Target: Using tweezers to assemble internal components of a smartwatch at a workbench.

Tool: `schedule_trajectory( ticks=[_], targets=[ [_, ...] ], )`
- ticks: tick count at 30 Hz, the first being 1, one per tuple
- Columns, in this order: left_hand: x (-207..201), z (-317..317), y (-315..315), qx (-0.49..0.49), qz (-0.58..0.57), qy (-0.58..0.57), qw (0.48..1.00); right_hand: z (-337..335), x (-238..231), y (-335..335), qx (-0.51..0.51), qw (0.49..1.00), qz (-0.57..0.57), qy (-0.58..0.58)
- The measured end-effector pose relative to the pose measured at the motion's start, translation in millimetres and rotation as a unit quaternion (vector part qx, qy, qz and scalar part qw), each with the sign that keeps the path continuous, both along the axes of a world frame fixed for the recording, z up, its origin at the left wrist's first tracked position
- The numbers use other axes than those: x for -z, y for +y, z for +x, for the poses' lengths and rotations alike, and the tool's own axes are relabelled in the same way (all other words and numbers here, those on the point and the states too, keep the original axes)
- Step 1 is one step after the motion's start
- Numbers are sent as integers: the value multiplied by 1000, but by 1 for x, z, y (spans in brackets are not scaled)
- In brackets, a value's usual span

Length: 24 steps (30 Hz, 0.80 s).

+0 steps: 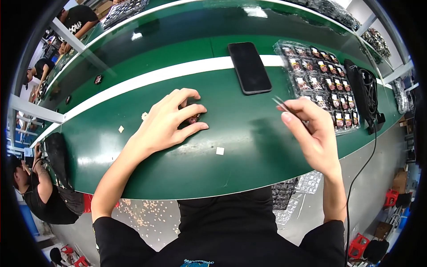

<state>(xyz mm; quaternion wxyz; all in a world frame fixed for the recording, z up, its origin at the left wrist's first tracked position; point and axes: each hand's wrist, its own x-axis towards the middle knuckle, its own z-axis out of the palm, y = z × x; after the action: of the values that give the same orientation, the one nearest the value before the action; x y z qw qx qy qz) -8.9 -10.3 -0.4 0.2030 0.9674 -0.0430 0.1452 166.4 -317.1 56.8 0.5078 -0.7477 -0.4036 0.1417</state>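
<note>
Head view, dark reddish part (pixel 193 119), left hand (pixel 165 116) splayed over, right hand (pixel 315 132) pinching tweezers (pixel 279 102)

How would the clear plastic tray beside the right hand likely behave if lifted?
The clear plastic tray looks thin-walled, so it would probably flex when lifted by one edge. The rows of small dark pieces in it likely add weight, and tilting might shift them in their compartments.
</note>
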Motion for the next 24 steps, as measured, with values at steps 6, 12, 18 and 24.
schedule_trajectory(
  ticks=[6,12,18,24],
  targets=[
    [-8,-21,14,-48,-31,46,997,-10,19,79,-136,989,-2,-59],
    [7,-29,23,-68,-120,34,990,-10,59,114,-141,987,11,71],
    [12,-26,21,-74,-128,-2,989,-14,73,115,-114,984,31,134],
    [12,-27,22,-52,-149,29,987,-14,71,110,-112,989,34,96]
  ],
)
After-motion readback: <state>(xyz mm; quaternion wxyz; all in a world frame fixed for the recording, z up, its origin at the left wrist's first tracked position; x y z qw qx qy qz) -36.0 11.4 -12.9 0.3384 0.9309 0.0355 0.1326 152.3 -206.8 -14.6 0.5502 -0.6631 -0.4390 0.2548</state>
